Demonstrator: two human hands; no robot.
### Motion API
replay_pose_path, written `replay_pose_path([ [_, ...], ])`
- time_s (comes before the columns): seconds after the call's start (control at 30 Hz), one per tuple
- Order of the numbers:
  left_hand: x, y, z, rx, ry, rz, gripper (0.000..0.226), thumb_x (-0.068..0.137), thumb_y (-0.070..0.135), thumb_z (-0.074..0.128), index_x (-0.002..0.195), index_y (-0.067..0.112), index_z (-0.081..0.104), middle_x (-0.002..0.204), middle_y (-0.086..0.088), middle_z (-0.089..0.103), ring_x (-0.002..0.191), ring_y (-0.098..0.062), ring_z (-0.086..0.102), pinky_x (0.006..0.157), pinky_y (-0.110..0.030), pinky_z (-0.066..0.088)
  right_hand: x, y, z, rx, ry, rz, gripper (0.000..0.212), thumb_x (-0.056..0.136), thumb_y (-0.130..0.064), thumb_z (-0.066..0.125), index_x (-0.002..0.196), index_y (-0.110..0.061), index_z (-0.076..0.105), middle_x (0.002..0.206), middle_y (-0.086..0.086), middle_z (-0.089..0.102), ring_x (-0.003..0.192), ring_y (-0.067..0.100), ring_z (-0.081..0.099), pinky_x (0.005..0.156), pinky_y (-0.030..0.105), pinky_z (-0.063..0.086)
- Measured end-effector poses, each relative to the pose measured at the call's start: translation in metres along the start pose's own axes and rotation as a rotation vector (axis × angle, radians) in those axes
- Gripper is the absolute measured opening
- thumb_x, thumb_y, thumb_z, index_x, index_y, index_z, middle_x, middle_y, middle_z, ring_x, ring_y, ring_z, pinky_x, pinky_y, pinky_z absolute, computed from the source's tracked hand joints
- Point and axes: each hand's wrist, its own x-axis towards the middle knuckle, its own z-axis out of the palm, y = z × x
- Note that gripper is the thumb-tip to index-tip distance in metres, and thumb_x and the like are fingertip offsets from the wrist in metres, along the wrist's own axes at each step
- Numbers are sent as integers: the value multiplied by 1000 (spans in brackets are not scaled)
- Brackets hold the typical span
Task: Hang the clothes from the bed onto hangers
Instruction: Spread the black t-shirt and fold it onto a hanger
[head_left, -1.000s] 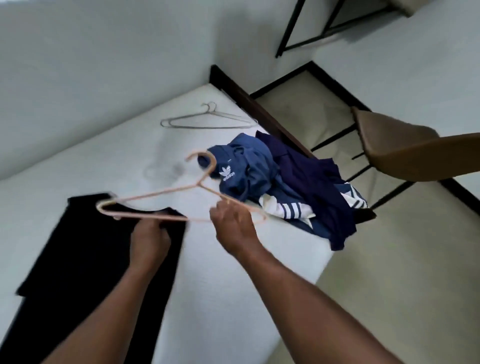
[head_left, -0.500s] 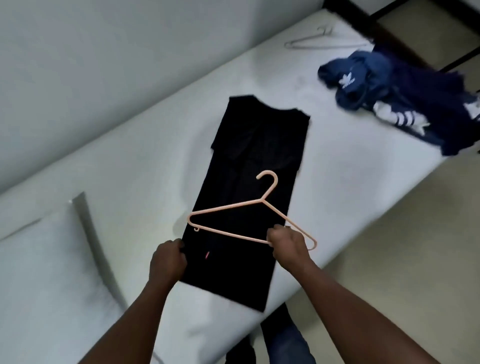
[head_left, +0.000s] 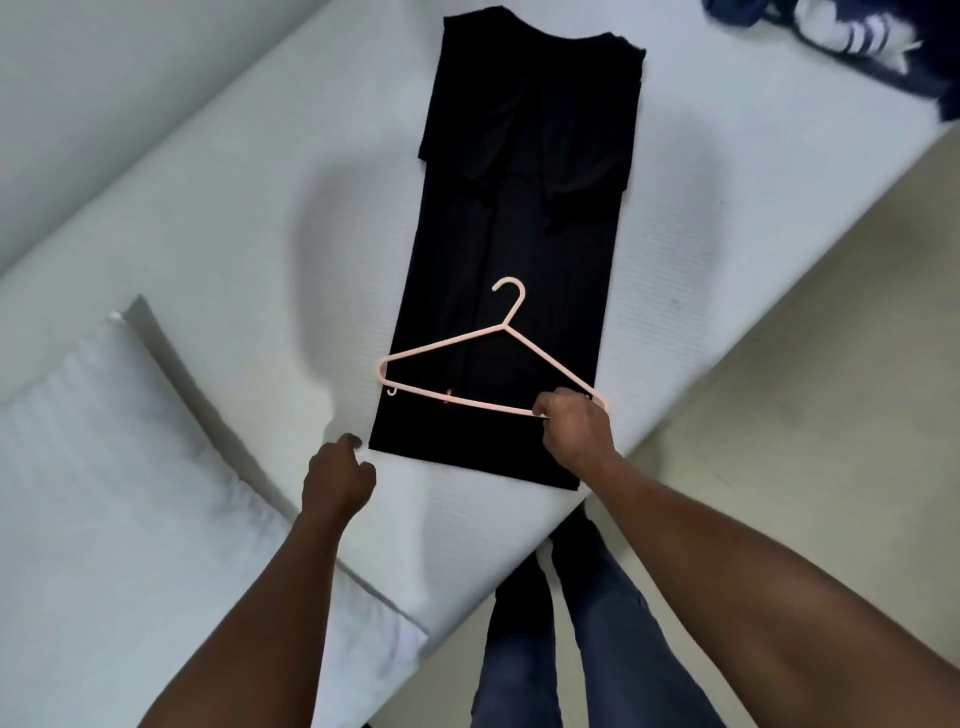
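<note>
Left hand (head_left: 337, 478) low over the white bed (head_left: 249, 270), fingers loosely curled, nothing in them. Fingertips sit just beside the near left corner of the black garment (head_left: 524, 234); contact with the cloth cannot be made out. Left of that hand, a white pillow (head_left: 104, 467) lies on the bed, its long edge running diagonally toward the near edge of the mattress.

Centre: the black garment is spread flat on the bed, long and narrow, neckline at the far end, hem toward the person. Upper part shows folded layers of cloth across the chest area. A small red mark shows near the hem.

Over the lower part of the garment: a pale pink plastic hanger (head_left: 503, 326), hook pointing away from the person, shoulders spanning nearly the garment's width. Whether it rests on the cloth or is held just above it is unclear.

Right hand (head_left: 574, 426) grips the hanger at its right end, fingers curled round the bottom bar, near the garment's right edge.

Far right, top corner: a heap of blue clothes (head_left: 841, 31) with white stripes, on the bed, well apart from the black garment, partly cut off by the frame. Below it, pale floor (head_left: 805, 415). The person's legs in blue jeans (head_left: 602, 623) stand against the bed's edge.
</note>
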Motion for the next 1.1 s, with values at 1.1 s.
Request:
replay_pose_path([
  [1.1, -8, 36, 10, -847, -249, -353, 38, 90, 40, 78, 113, 12, 69, 102, -11, 78, 88, -27, 75, 81, -42, 61, -64, 47, 57, -100, 28, -474, 29, 69, 10, 76, 83, -15, 71, 80, 4, 58, 60, 25, 55, 49, 34, 42],
])
